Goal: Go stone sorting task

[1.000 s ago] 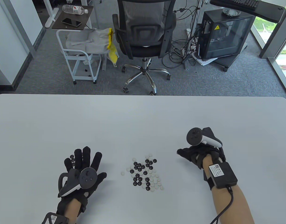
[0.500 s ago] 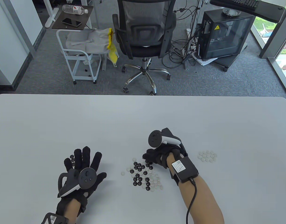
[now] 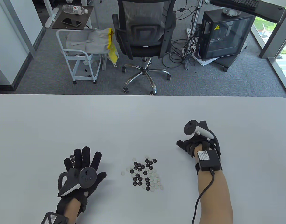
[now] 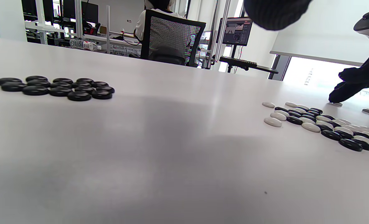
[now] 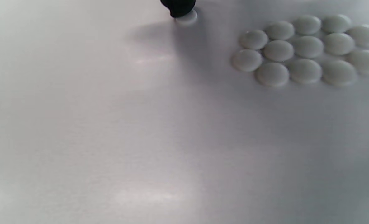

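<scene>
A mixed pile of black and white Go stones (image 3: 145,173) lies at the table's front centre. My left hand (image 3: 83,161) rests flat with its fingers spread, partly covering a cluster of black stones (image 3: 72,159), which shows in full in the left wrist view (image 4: 56,87). My right hand (image 3: 188,145) is to the right of the pile. One fingertip (image 5: 178,6) presses on a single white stone (image 5: 188,17), a short way left of a cluster of white stones (image 5: 299,49). In the table view that cluster is hidden under the right hand.
The white table (image 3: 143,116) ends at a far edge with an office chair (image 3: 143,35) behind it. A white cart (image 3: 80,58) and a black cabinet (image 3: 224,35) stand on the floor beyond.
My right hand reached left to the pile's upper edge, then drew back right with a white stone under its fingertip and now covers the white cluster. The left hand stayed still.
</scene>
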The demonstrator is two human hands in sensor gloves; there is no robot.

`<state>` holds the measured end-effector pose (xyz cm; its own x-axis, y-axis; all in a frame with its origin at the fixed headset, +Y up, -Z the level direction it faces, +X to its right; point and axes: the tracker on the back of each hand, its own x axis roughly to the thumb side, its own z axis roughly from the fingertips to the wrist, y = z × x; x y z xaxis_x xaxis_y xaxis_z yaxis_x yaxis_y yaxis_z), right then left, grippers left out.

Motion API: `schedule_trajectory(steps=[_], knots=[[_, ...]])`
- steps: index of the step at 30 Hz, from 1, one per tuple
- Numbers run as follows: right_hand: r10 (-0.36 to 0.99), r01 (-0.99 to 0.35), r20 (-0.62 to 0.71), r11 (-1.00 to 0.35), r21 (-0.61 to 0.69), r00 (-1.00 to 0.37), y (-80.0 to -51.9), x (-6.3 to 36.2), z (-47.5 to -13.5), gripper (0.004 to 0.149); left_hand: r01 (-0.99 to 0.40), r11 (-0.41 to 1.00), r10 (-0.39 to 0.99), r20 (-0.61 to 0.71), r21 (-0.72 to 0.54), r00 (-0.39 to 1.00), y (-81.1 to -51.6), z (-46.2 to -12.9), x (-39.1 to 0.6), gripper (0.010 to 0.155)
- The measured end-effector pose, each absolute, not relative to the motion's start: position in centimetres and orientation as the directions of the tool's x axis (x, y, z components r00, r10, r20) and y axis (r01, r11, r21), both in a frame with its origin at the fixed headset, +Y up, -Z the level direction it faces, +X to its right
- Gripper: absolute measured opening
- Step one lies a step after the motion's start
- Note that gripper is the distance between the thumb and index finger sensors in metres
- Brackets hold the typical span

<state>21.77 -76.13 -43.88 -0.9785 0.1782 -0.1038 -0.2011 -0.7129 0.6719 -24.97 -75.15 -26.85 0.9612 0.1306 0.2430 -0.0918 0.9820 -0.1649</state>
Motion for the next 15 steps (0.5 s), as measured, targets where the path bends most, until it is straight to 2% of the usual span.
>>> schedule_trajectory(steps=[9,15], knots=[[0.207,-0.275,-0.181,-0.731,0.624,-0.961,-76.5,26.1,-42.7,0.073,-0.076,0.981,0.119,0.244,-0.177,0.962,-75.5,-27.0,-24.8,0.081],[0.204,-0.285,-0.199,-0.732,0.619,-0.958,-76.5,27.4,-42.3,0.074,-0.083,0.982,0.123,0.236,-0.172,0.964,-75.3,-27.0,-24.9,0.081]])
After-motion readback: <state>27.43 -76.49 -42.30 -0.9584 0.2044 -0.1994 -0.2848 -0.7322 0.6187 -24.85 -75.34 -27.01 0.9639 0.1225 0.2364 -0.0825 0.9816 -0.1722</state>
